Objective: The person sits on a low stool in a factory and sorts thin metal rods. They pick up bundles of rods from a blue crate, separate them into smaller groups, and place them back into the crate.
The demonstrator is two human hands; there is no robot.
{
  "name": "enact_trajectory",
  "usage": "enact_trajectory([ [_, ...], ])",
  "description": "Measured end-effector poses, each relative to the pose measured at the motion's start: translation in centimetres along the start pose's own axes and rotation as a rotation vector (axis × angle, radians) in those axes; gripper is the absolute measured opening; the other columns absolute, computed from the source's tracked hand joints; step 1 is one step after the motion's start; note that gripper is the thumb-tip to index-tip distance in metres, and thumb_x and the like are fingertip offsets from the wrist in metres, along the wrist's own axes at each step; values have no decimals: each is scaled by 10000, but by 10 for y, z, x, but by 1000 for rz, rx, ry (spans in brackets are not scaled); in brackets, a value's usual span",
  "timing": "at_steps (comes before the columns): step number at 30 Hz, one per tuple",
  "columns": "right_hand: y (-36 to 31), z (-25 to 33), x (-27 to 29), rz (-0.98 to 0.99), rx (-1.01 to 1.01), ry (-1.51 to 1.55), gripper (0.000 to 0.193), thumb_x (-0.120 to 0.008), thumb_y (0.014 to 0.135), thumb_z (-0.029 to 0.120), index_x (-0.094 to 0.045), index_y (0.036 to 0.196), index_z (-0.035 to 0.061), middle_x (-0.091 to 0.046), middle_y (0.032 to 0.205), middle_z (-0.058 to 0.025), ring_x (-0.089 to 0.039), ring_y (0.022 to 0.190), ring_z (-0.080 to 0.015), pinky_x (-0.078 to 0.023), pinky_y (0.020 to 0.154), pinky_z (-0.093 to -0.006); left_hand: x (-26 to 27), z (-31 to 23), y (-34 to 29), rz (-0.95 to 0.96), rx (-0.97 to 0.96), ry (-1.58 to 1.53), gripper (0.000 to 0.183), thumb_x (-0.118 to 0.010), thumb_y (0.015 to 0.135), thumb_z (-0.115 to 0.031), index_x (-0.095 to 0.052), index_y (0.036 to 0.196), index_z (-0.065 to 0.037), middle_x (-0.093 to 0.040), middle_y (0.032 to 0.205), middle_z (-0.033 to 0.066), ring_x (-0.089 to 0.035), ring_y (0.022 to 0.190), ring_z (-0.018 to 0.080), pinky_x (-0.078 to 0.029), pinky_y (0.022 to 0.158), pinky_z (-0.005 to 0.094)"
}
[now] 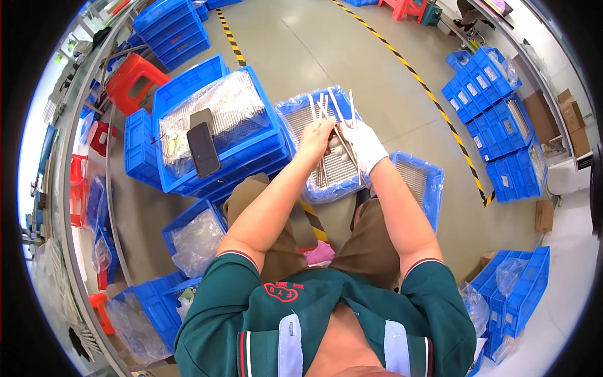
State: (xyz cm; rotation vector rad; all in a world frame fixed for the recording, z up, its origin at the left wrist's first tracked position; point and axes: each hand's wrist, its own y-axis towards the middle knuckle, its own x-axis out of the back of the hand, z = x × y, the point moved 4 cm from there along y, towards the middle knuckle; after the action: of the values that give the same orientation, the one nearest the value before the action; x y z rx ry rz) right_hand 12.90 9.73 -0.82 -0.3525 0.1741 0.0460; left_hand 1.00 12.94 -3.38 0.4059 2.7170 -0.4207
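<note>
Slender silvery rods (pixel 336 105) slant above the film-lined blue bin (pixel 342 191); from my remote view, I confirm the bare left hand (pixel 318 137) grips several, the white-gloved right hand (pixel 365 147) grips others, and more lie inside

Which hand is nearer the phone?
Left. The left hand is to the right of the phone; the gloved right hand is farther right.

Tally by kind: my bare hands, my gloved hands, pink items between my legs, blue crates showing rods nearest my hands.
Bare hands (left): 1
Gloved hands (right): 1
Pink item: 1
Blue crates showing rods: 3 (left, centre, right)
Total: 6
</note>
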Motion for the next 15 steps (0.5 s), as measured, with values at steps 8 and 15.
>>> enact_trajectory([
  [8,-12,-8,4,84,-76,6,153,-545,910,219,-524,966,79,-569,666,-29,-467,455,-80,-332,368,-207,27,-12,14,-70,17,-151,227,-536,918,-257,-557,831,-48,-420,646,-17,-340,478,59,-296,412,217],
  [15,-15,-8,7,3,2,17,123,-565,896,176,-521,909,62,-526,622,-19,-421,440,-76,-303,374,-223,14,-14,5,45,75,-258,220,-558,925,-234,-596,971,-22,-424,672,-20,-357,478,57,-317,416,205],
])
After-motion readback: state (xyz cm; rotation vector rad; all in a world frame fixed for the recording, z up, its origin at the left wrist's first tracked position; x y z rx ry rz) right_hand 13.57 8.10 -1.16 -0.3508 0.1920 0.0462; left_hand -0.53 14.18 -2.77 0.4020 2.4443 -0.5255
